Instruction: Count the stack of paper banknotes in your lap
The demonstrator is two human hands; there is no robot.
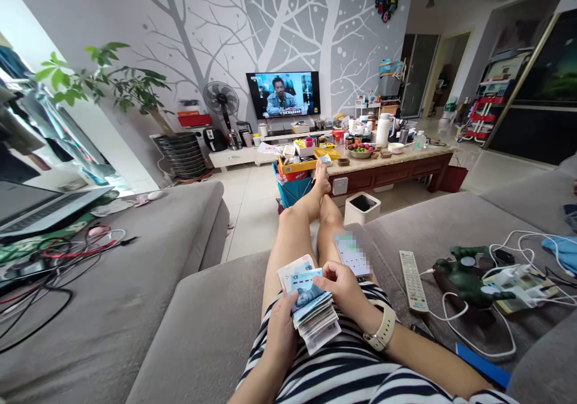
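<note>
Above my lap, a thick, fanned stack of banknotes (315,320) is gripped at its left side by my left hand (280,326), thumb on top. The uppermost note is blue and shows a portrait. A paler note sticks out behind it at the upper left. My right hand (345,287), with a cream watch (381,330) on the wrist, pinches the top right edge of the blue note between thumb and fingers. Just beyond that hand a phone (353,254) with a lit, blurred screen lies against my thigh.
On the grey sofa (211,308) to my right lie a remote control (413,281), a dark green figure (471,275) and a power strip (518,290) with white cables. A laptop (49,211) and tangled cables sit at left. My feet rest at a cluttered coffee table (383,175); a white bin (362,208) stands before it.
</note>
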